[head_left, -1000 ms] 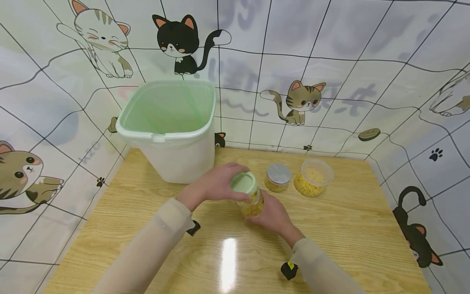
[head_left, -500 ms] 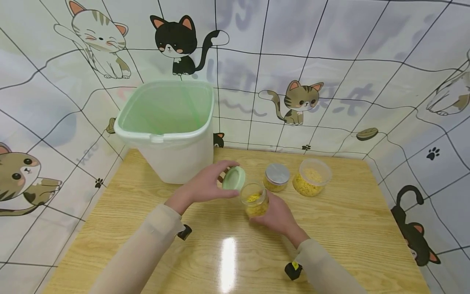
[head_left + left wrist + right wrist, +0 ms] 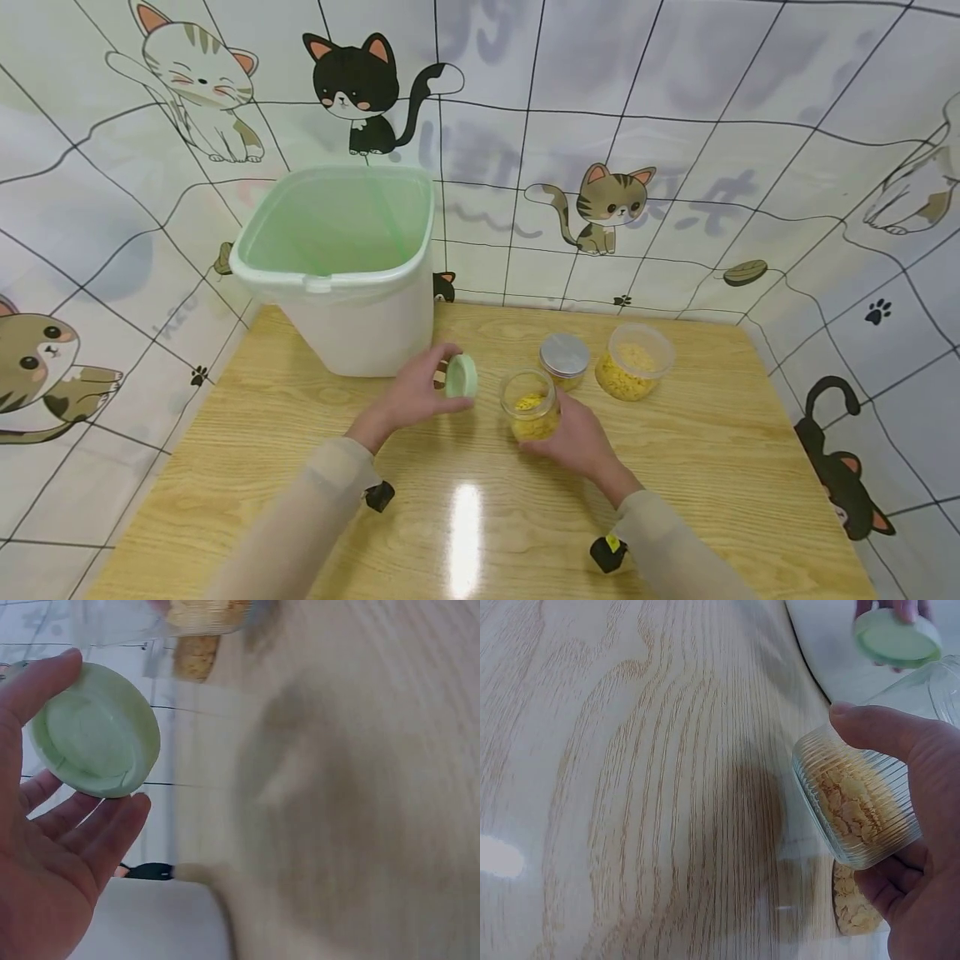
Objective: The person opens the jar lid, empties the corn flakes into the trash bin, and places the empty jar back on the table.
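Note:
My left hand [image 3: 414, 395] pinches a pale green round lid [image 3: 461, 377] by its edge, between thumb and fingers. In the left wrist view the lid [image 3: 97, 731] shows its hollow underside. To the right, my right hand [image 3: 577, 437] grips a clear ribbed jar [image 3: 531, 408] around its side. The jar's mouth is uncovered, and yellow flakes fill its lower part. The right wrist view shows the ribbed jar [image 3: 855, 795] tilted, its base apart from the table. A gap separates lid and jar.
Behind the right hand stand a small jar with a silver lid [image 3: 564, 355] and a clear round tub [image 3: 636, 362] of yellow flakes. A large white bin [image 3: 360, 325] with a greenish inside stands at the back left of the wooden table [image 3: 720, 433]. Cat-printed sheeting walls the back and sides.
The green lid has come off the jar. My left hand has carried it left and turned its underside toward the jar. My right hand has shifted slightly right with the jar.

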### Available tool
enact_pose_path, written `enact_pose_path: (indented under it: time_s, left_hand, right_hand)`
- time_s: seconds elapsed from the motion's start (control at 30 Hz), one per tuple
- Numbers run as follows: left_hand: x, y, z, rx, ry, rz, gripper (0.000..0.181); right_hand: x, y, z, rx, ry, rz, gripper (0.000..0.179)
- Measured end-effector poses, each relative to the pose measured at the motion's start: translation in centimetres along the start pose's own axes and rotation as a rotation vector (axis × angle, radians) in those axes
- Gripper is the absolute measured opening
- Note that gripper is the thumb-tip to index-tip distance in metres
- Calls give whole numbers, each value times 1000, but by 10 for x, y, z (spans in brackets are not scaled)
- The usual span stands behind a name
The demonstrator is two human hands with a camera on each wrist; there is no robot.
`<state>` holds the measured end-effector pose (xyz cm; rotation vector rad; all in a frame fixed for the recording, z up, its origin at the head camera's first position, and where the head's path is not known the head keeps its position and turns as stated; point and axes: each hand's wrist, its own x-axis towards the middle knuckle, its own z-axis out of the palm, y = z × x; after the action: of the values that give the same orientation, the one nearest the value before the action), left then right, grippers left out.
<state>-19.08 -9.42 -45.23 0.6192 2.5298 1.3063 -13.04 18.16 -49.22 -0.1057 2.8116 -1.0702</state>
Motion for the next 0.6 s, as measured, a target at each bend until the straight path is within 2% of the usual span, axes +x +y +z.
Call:
enact_pose_path:
  time_s: [0.2, 0.27, 0.37, 0.6]
  left_hand:
    - [6, -18, 21, 30, 68, -112, 77]
    - [9, -22, 28, 14, 83, -148, 80]
    - [13, -27, 38, -54, 95, -187, 82]
    - [24, -34, 52, -189, 117, -217, 83]
  right_hand:
    - [0, 3, -1, 10, -5, 23, 97]
    - [-1, 3, -1, 22, -6, 28, 97]
    - [-1, 4, -1, 31, -5, 18, 98]
    - [-3, 4, -2, 33, 6, 0, 97]
